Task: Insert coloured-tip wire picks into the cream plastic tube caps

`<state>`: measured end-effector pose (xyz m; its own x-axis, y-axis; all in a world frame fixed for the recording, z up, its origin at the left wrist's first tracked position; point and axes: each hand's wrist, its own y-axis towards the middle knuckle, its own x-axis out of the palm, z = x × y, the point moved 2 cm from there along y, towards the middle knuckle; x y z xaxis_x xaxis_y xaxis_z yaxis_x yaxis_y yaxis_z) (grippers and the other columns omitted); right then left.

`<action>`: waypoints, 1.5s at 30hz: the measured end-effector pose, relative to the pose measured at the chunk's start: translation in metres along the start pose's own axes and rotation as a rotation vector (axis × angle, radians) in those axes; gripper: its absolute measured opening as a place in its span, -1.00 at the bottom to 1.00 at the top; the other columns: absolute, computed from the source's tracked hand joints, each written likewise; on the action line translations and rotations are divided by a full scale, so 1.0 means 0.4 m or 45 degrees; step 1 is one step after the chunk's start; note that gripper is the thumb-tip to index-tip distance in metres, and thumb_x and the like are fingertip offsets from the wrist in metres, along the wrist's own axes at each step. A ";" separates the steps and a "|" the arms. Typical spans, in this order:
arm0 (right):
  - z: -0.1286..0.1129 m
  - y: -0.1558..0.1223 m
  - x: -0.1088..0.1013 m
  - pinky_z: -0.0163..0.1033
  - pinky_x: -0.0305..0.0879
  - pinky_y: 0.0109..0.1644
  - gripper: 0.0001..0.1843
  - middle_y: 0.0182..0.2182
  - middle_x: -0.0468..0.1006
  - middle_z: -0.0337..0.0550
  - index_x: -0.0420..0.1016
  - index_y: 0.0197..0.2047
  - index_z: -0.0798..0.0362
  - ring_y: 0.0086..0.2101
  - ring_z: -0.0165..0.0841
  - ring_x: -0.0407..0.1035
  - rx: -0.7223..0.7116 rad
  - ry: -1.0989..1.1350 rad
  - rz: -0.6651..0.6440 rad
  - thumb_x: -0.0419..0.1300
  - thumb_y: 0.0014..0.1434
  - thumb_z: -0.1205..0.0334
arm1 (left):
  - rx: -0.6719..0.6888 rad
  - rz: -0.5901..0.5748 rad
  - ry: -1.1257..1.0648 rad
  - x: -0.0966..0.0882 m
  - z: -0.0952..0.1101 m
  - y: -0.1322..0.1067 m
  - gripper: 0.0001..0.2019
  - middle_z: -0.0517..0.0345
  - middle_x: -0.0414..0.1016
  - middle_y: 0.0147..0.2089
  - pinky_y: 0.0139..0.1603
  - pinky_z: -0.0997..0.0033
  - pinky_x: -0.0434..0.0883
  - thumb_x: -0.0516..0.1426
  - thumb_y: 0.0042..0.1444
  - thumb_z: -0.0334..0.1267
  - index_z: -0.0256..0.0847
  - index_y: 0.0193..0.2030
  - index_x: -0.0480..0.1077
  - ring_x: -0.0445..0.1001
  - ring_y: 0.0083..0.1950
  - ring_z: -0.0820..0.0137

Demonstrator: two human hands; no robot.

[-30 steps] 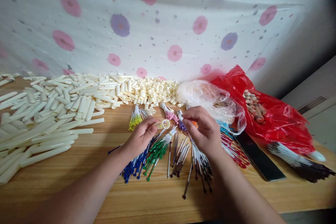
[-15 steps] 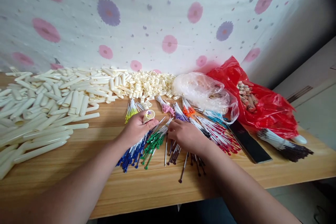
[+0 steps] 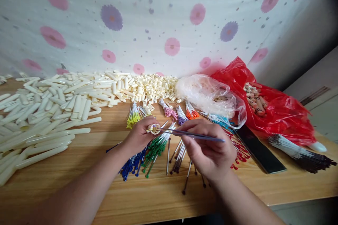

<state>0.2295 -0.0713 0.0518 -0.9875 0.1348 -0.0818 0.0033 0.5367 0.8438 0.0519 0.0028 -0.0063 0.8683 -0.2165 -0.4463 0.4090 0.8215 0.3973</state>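
My left hand [image 3: 139,134] is closed around a small cream cylinder [image 3: 154,128], its open end facing right. My right hand [image 3: 207,147] pinches a thin pen refill [image 3: 190,134] held level, with its tip at or inside the cylinder's mouth. Both hands hover over bundles of refills on the wooden table [image 3: 79,190]: blue ones [image 3: 131,165], green ones [image 3: 154,149] and dark-tipped ones [image 3: 182,158]. Further back lie yellow [image 3: 132,116], pink [image 3: 168,110], purple [image 3: 181,115] and orange [image 3: 190,111] bundles.
A big heap of cream pen barrels [image 3: 50,112] covers the table's left. Small cream ribbed parts [image 3: 155,89] are piled at the back. A clear bag [image 3: 208,95], a red bag [image 3: 274,112], a black strip [image 3: 260,153] and a dark-tipped refill bundle [image 3: 301,154] lie right. Flowered cloth [image 3: 158,21] hangs behind.
My right hand has lifted one refill off the pile and brought its tip to the cylinder in my left hand. The left hand has turned the cylinder's open end towards it.
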 end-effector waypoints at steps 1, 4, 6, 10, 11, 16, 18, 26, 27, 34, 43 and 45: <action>0.000 -0.003 0.007 -0.21 0.47 -0.32 -0.74 -0.35 0.54 -0.19 0.37 -0.24 0.00 -0.33 -0.36 0.49 -0.033 -0.047 -0.034 0.20 0.05 0.53 | 0.003 -0.005 0.011 0.000 -0.001 0.000 -0.73 0.24 0.27 -0.47 -0.36 0.44 0.22 0.16 0.10 -0.12 -0.24 -0.50 0.31 0.27 -0.41 0.44; 0.008 -0.011 0.015 -0.22 0.49 -0.32 -0.70 -0.36 0.53 -0.19 0.36 -0.21 0.02 -0.32 -0.36 0.50 -0.140 -0.146 -0.044 0.21 0.03 0.55 | 0.043 -0.019 0.041 0.001 0.000 0.001 -0.77 0.23 0.28 -0.46 -0.34 0.42 0.23 0.15 0.11 -0.15 -0.24 -0.47 0.33 0.28 -0.39 0.43; 0.013 -0.014 0.016 -0.21 0.50 -0.31 -0.71 -0.36 0.54 -0.20 0.36 -0.20 0.01 -0.32 -0.37 0.50 -0.163 -0.178 -0.040 0.20 0.05 0.54 | 0.068 -0.022 0.049 0.003 0.001 0.002 -0.78 0.22 0.29 -0.46 -0.34 0.41 0.23 0.14 0.13 -0.17 -0.24 -0.47 0.34 0.28 -0.39 0.42; 0.017 -0.015 0.016 -0.21 0.50 -0.32 -0.75 -0.37 0.55 -0.22 0.35 -0.23 -0.02 -0.33 -0.36 0.51 -0.111 -0.209 -0.006 0.21 0.07 0.49 | 0.097 -0.026 0.047 0.007 0.004 0.004 -0.79 0.19 0.31 -0.44 -0.32 0.38 0.24 0.13 0.13 -0.19 -0.24 -0.46 0.34 0.30 -0.37 0.40; 0.017 -0.016 0.016 -0.22 0.50 -0.33 -0.76 -0.37 0.56 -0.22 0.35 -0.24 -0.02 -0.33 -0.35 0.51 -0.104 -0.211 0.005 0.21 0.07 0.48 | 0.100 -0.031 0.048 0.008 0.004 0.004 -0.80 0.19 0.31 -0.43 -0.31 0.38 0.25 0.14 0.13 -0.19 -0.24 -0.45 0.35 0.31 -0.36 0.39; 0.019 -0.019 0.020 -0.22 0.49 -0.33 -0.73 -0.40 0.55 -0.24 0.36 -0.23 -0.03 -0.35 -0.36 0.51 -0.118 -0.232 0.050 0.21 0.06 0.50 | 0.131 -0.007 0.086 0.007 0.004 0.003 -0.85 0.17 0.32 -0.38 -0.26 0.38 0.28 0.11 0.16 -0.19 -0.22 -0.35 0.36 0.34 -0.30 0.38; 0.019 -0.020 0.022 -0.22 0.48 -0.33 -0.72 -0.41 0.55 -0.25 0.35 -0.21 -0.05 -0.35 -0.36 0.51 -0.133 -0.280 0.073 0.21 0.07 0.50 | 0.171 0.029 0.137 0.006 0.007 0.002 -0.87 0.15 0.34 -0.33 -0.22 0.37 0.30 0.09 0.18 -0.21 -0.22 -0.31 0.36 0.35 -0.25 0.36; 0.026 -0.022 0.024 -0.23 0.47 -0.34 -0.77 -0.39 0.56 -0.23 0.38 -0.24 -0.01 -0.34 -0.36 0.50 -0.068 -0.257 0.094 0.22 0.06 0.48 | 0.218 0.069 0.180 0.008 0.005 0.000 -0.89 0.15 0.32 -0.32 -0.22 0.36 0.29 0.05 0.21 -0.26 -0.21 -0.30 0.34 0.33 -0.25 0.36; 0.027 -0.023 0.025 -0.22 0.47 -0.33 -0.77 -0.39 0.55 -0.22 0.38 -0.24 -0.01 -0.34 -0.36 0.50 -0.065 -0.220 0.099 0.21 0.06 0.49 | 0.215 0.050 0.140 0.010 0.002 0.000 -0.87 0.15 0.32 -0.32 -0.22 0.36 0.30 0.05 0.21 -0.23 -0.21 -0.30 0.34 0.33 -0.25 0.36; 0.024 -0.005 -0.040 -0.14 0.46 -0.33 -0.71 -0.34 0.55 -0.16 0.39 -0.19 -0.02 -0.33 -0.29 0.49 -0.178 -0.208 0.100 0.20 0.03 0.50 | 0.053 -0.061 0.012 0.017 -0.003 -0.001 -0.68 0.17 0.29 -0.39 -0.27 0.38 0.28 0.02 0.20 0.00 -0.23 -0.37 0.35 0.30 -0.31 0.37; 0.075 -0.086 -0.041 -0.27 0.30 -0.35 -0.85 -0.33 0.48 -0.15 0.40 -0.33 0.04 -0.35 -0.35 0.35 -0.314 -1.082 -1.088 0.05 0.24 0.36 | -0.216 0.075 -0.070 0.013 -0.023 0.004 -0.74 0.30 0.19 -0.50 -0.36 0.47 0.24 0.06 0.15 -0.06 -0.20 -0.42 0.25 0.20 -0.45 0.46; 0.094 -0.123 0.000 -0.28 0.25 -0.40 -0.85 -0.35 0.47 -0.17 0.40 -0.37 0.04 -0.36 -0.33 0.34 -0.343 -1.128 -1.244 0.07 0.24 0.32 | -0.205 0.065 -0.065 0.015 -0.018 0.003 -0.75 0.32 0.17 -0.51 -0.38 0.48 0.22 0.06 0.15 -0.08 -0.19 -0.44 0.24 0.17 -0.47 0.47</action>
<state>0.2353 -0.0663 -0.0096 -0.1339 0.3380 -0.9316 -0.7700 0.5564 0.3125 0.0555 0.0062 -0.0143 0.9017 -0.1956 -0.3857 0.3173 0.9052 0.2827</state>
